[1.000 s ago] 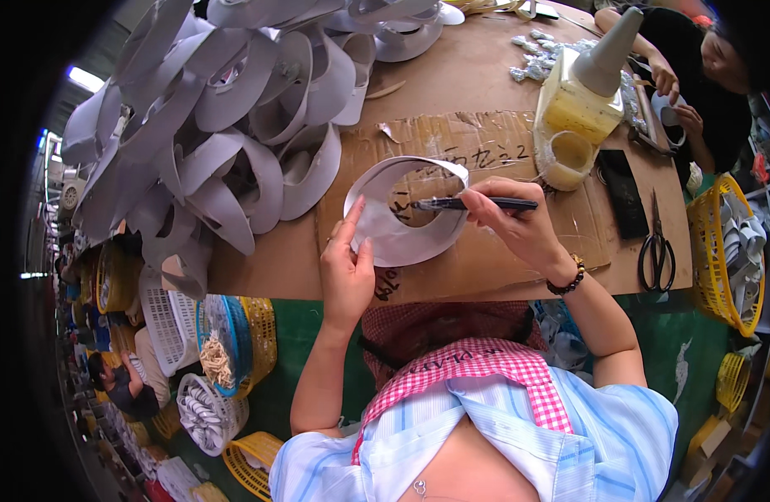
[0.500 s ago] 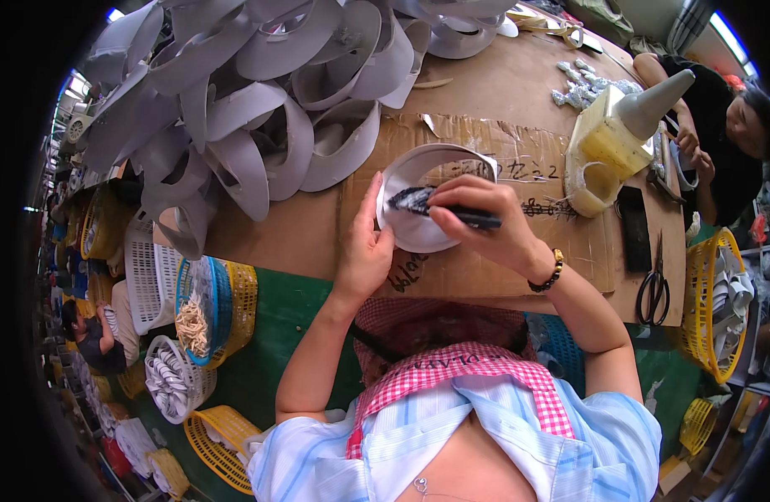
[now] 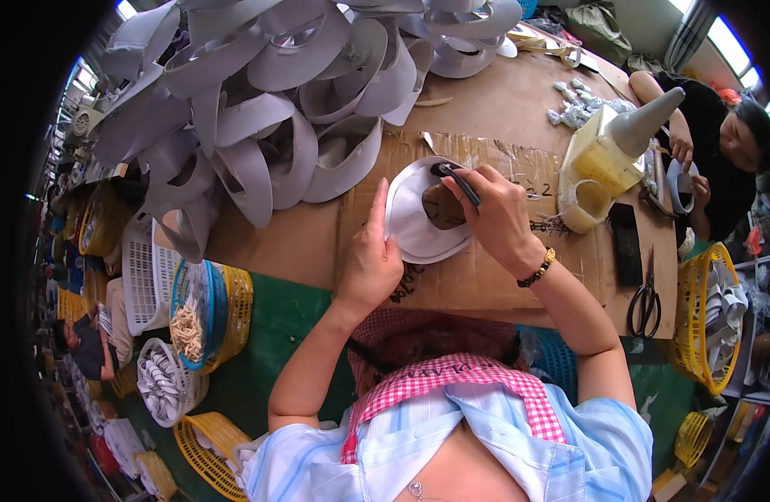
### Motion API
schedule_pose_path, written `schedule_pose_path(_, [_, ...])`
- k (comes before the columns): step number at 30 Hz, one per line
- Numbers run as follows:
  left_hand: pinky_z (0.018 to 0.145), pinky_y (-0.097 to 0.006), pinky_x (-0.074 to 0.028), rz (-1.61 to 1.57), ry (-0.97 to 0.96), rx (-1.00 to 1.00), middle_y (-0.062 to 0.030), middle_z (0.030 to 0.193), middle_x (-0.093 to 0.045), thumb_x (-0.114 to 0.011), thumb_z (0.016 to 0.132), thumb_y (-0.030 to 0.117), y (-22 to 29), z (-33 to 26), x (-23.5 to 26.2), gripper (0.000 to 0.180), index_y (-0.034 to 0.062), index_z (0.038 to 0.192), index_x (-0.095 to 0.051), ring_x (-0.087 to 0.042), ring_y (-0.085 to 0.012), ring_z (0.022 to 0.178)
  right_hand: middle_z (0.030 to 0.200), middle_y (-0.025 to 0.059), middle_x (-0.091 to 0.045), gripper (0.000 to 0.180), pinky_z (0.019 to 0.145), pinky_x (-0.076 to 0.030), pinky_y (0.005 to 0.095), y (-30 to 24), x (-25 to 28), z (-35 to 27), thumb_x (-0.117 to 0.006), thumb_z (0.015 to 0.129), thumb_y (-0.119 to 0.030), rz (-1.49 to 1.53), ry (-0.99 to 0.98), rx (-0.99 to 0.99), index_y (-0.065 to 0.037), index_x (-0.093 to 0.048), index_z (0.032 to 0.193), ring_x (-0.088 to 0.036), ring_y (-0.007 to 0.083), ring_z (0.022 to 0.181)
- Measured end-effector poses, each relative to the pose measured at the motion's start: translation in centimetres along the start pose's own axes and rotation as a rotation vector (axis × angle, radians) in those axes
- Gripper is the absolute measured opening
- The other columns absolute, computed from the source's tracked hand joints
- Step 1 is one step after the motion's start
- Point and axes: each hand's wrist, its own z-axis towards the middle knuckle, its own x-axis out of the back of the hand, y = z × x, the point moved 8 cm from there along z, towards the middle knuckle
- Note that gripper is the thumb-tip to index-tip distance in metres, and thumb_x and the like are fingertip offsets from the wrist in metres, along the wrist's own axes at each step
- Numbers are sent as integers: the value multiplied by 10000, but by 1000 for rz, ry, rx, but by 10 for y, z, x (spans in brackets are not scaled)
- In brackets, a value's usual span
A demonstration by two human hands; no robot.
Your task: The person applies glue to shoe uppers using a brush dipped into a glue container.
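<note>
A pale grey, visor-like piece (image 3: 410, 222) with a rounded opening lies on the cardboard in front of me. My left hand (image 3: 375, 251) rests along its left rim, fingers straight and flat, thumb close to the edge. Held in my right hand (image 3: 504, 216) is a dark-handled brush (image 3: 464, 186). Its tip meets the far rim of the piece, beyond the opening; the bristles are mostly hidden. To the right stands a cloudy yellowish plastic container (image 3: 607, 155) with a grey cone on top and a round cup part at its near side.
Similar grey pieces are heaped (image 3: 268, 109) at the back left. Scissors (image 3: 644, 305) and a black flat object (image 3: 625, 243) lie at the right. Baskets (image 3: 708, 318) flank the table. Another person (image 3: 720, 159) handles a pale piece at the far right.
The brush has moved from the inner left side of the piece to its far rim, with my right hand turning. The piece has tipped so more of its broad face shows.
</note>
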Motion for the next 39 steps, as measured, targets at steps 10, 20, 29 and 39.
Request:
schedule_pose_path(10, [829, -474, -493, 743, -275, -408, -259, 986, -645, -514, 706, -91, 153, 39, -3, 551, -5, 1248, -475, -619, -421, 933, 853, 86, -689, 172, 614, -522, 275, 27, 64, -6, -721, 842, -130, 531, -157, -156, 2, -721, 953, -652, 139, 692])
schedule_pose_path(20, [862, -443, -481, 775, -527, -436, -233, 1028, -650, -556, 731, -42, 153, 79, -63, 457, 7, 1185, -545, -607, -390, 1009, 780, 121, -617, 146, 671, -524, 390, 32, 47, -18, -691, 786, -157, 75, -133, 159, -13, -671, 772, -629, 308, 727])
schedule_pose_path(29, [813, -434, -489, 550, -403, -525, -251, 1016, -637, -474, 760, -85, 151, 58, -33, 456, 14, 1201, -530, -617, -421, 947, 804, 141, -638, 211, 663, -498, 419, 20, 28, -14, -672, 790, -219, 249, -389, 217, -9, -690, 796, -616, 332, 692])
schedule_pose_path(39, [795, -427, -487, 430, -178, -483, -238, 1001, -634, -421, 803, -120, 128, 23, 14, 479, 66, 1230, -533, -627, -411, 954, 816, 133, -652, 200, 678, -522, 378, -18, 34, -16, -681, 786, -198, 395, -421, 212, -15, -709, 863, -647, 308, 723])
